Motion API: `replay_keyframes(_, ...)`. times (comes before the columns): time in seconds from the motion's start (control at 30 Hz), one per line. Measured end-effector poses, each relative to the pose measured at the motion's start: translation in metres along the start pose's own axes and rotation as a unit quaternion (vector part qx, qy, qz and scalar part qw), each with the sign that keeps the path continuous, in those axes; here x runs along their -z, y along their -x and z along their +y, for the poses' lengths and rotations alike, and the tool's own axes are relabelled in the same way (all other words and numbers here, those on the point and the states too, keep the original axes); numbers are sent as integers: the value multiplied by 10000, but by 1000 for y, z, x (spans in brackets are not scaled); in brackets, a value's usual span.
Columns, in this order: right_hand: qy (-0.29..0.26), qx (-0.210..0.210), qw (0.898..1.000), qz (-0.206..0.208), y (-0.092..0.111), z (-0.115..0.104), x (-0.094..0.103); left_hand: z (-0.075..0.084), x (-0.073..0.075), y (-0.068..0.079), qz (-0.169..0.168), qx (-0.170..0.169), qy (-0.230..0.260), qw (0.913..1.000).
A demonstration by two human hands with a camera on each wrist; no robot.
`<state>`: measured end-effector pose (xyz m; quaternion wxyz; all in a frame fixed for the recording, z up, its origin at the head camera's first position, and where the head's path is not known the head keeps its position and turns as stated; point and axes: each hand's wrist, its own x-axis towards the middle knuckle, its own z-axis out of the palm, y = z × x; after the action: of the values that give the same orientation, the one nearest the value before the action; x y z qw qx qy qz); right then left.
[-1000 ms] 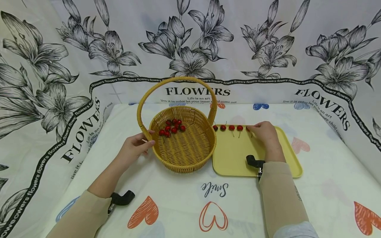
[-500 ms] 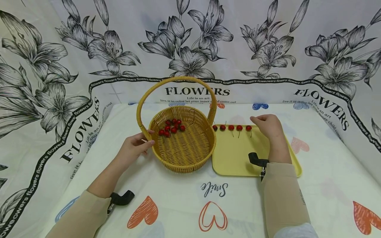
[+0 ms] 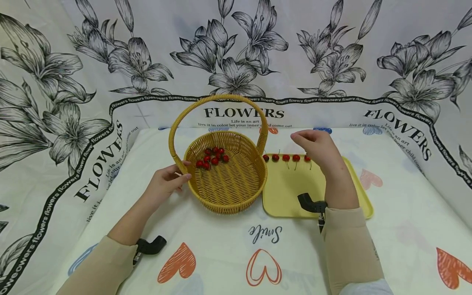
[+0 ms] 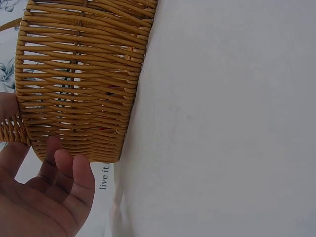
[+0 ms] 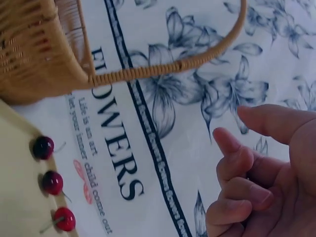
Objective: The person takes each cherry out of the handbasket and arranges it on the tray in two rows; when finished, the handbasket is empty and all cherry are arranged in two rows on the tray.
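Note:
A yellow wicker basket (image 3: 228, 207) with a tall arched handle holds several red cherries (image 3: 215, 160) at its back left. My left hand (image 3: 166, 183) grips it where the handle meets the left side; the left wrist view shows fingertips (image 4: 83, 170) against the woven wall. On the right, a row of several stemmed cherries (image 3: 296, 157) lies along the far edge of a pale yellow tray (image 3: 287, 194). Above that row my right hand (image 3: 322, 151) hovers. In the right wrist view its thumb and index finger are apart, with nothing between them, and the other fingers bend loosely.
The basket's right side stands against the tray's left edge. A white cloth (image 3: 217, 246) printed with hearts covers the table, and a flower-printed curtain (image 3: 236, 45) rises behind and at the sides. The basket handle (image 5: 168, 67) arches high left of my right hand.
My right hand has let go of the rightmost cherry in the row, lifted away, then moved left above the row. The left hand stays on the basket.

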<state>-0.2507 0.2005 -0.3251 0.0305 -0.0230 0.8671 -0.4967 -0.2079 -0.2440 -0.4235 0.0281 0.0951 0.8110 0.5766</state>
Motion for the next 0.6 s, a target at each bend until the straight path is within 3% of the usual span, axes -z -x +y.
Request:
replay_keyframes(0.23, -520, 172, 9974, -472, 7, -19, -23, 0, -1, 2, -6, 3, 32, 10000)
replay_keyframes(0.6, -229, 524, 9940, -928, 9, -45, -89, 1, 1, 0, -36, -26, -44, 10000)
